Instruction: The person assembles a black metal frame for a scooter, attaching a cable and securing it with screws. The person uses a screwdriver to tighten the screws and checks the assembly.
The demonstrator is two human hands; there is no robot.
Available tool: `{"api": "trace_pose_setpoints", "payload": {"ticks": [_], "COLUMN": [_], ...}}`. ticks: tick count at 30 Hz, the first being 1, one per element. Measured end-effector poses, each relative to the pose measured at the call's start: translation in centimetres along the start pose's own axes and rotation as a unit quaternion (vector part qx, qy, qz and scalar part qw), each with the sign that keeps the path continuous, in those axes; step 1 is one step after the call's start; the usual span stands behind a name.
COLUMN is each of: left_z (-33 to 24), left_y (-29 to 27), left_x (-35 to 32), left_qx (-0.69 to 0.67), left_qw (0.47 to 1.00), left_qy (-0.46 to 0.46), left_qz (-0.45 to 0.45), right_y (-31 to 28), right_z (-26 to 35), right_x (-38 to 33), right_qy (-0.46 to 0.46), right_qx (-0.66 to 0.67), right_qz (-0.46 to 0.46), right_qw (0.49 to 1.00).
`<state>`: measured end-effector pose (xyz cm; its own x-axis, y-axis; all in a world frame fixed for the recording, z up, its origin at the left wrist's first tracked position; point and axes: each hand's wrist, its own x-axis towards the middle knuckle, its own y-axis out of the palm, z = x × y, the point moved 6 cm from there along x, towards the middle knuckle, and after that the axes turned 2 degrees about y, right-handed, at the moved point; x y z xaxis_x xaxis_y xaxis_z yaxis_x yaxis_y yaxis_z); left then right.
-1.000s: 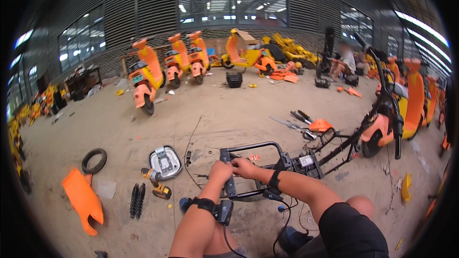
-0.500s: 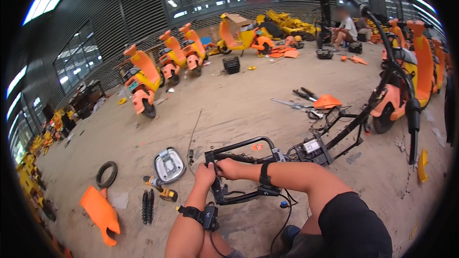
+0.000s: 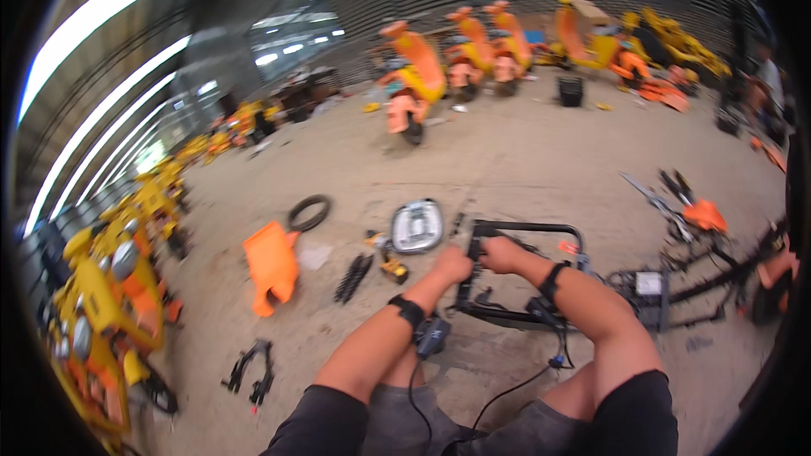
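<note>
The stripped black scooter frame (image 3: 532, 226) lies in front of me, its squared loop of tube toward my hands. My left hand (image 3: 454, 264) is closed on the loop's left end bar, fingers mostly out of sight. Close beside it, my right hand (image 3: 502, 254) is closed at the same end, its arm reaching across the loop. Any small part between the hands is too blurred to make out. Each forearm wears a strapped black device (image 3: 432, 336) with a cable.
Left of the frame lie a light-coloured tray-like part (image 3: 417, 226), a yellow cordless drill (image 3: 390, 266), black shock absorbers (image 3: 354, 277), a tyre (image 3: 310, 213) and an orange panel (image 3: 271, 268). Long-handled tools (image 3: 663, 203) lie to the right. Yellow scooters (image 3: 118, 304) crowd the left edge.
My view has swung left, so the floor items and frame appear farther right and more scooters show at left. Both hands stay closed at the same end of the frame.
</note>
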<state>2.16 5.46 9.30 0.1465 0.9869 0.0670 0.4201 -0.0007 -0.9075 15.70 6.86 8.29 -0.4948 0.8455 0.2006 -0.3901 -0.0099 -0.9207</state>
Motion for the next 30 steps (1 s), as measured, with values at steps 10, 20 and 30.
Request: {"api": "trace_pose_setpoints", "payload": {"ticks": [10,20,30], "left_z": [-9.2,-4.5,-3.9], "left_y": [-3.9,-0.7,-1.7], "left_x": [1.8,5.7,5.3], "left_qx": [-0.274,-0.360,-0.205], "left_qw": [0.929,0.925,0.939], "left_qy": [0.031,0.061,0.266], "left_qz": [0.246,0.109,-0.071], "right_y": [2.1,2.4,1.5], "right_z": [-2.5,-1.7,-1.0], "right_x": [-0.6,-3.1,-3.0], "right_qy": [-0.040,0.128,0.165], "right_qx": [-0.029,0.280,0.299], "right_qz": [-0.036,-0.047,-0.071], "right_qw": [0.998,0.950,0.937]}}
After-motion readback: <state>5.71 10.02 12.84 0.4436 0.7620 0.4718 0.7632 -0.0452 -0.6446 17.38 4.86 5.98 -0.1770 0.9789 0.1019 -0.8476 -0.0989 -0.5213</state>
